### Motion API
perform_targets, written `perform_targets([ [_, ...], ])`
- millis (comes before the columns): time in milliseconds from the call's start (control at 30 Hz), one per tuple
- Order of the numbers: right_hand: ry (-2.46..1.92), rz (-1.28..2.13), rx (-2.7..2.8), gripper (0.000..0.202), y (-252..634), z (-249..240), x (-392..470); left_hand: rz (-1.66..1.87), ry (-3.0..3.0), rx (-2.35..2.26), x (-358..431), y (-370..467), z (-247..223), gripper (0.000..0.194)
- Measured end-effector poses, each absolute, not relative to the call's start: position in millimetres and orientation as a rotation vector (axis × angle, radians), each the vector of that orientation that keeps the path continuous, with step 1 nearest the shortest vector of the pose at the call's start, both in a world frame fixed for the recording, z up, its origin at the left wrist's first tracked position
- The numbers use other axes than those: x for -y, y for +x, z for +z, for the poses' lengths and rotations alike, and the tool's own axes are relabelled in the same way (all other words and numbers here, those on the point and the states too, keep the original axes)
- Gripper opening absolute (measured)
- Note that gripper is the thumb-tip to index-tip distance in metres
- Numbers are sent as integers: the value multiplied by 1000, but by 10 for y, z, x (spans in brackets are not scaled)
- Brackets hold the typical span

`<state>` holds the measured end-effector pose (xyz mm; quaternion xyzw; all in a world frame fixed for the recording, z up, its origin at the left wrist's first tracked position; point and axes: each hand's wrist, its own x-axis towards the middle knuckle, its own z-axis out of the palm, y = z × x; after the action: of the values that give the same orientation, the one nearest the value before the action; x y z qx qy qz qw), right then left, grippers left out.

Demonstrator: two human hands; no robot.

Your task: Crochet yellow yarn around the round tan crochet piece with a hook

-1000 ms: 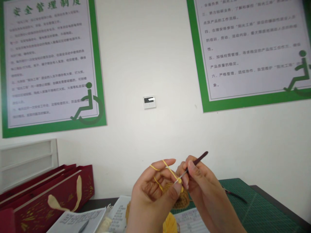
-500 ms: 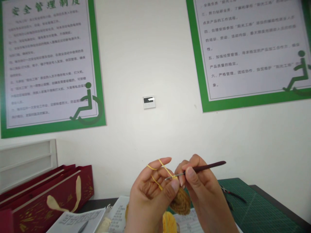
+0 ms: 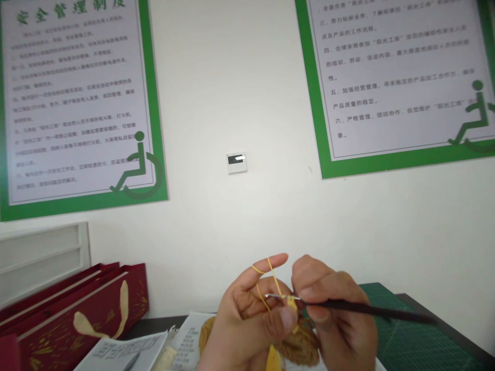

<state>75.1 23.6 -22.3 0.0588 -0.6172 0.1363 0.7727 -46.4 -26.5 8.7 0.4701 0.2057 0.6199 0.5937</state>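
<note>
My left hand (image 3: 251, 314) pinches a brown and yellow crochet piece (image 3: 299, 342) between thumb and fingers. Its index finger is raised, with yellow yarn (image 3: 275, 275) looped round it and running down to the work. In my right hand (image 3: 336, 304) is a crochet hook (image 3: 371, 308) with a dark handle, gripped near its metal shaft. The silver hook tip points left and passes through yellow loops at the top of the piece. Below my left hand hangs some yellow yarn, partly hidden. A brown ball of yarn (image 3: 207, 332) shows behind my left wrist.
Dark red gift bags (image 3: 77, 319) stand at the left, by a notebook with a pen (image 3: 131, 360) and printed sheets (image 3: 189, 340). A green cutting mat (image 3: 410, 330) lies at the right. Behind is a white wall with two green-framed posters (image 3: 158, 129) and a small panel (image 3: 236, 163).
Both hands have shifted a little right and down. The hook's handle has swung from pointing up right to slanting slightly down right, and my right hand has turned over it.
</note>
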Motion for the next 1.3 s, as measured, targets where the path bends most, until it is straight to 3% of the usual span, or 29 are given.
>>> perform_targets([
  [167,180,674,1217,13,753,-278,-177,1463,1184,-489,273,-523,80,53],
  [433,84,1257,1204,33,805,-187,-189,1520,1279,-547,318,-498,96,30],
  [600,43,828,1384,9,767,-183,-221,1692,1286,-703,298,-448,52,34],
  [700,43,632,1397,7,769,-203,-235,1690,1297,-718,280,-459,35,37],
  [867,-18,646,1351,7,808,-241,-270,1643,1299,-690,279,-484,59,46],
  [1300,40,878,1304,17,846,-209,-327,1769,1192,-735,321,-424,124,32],
])
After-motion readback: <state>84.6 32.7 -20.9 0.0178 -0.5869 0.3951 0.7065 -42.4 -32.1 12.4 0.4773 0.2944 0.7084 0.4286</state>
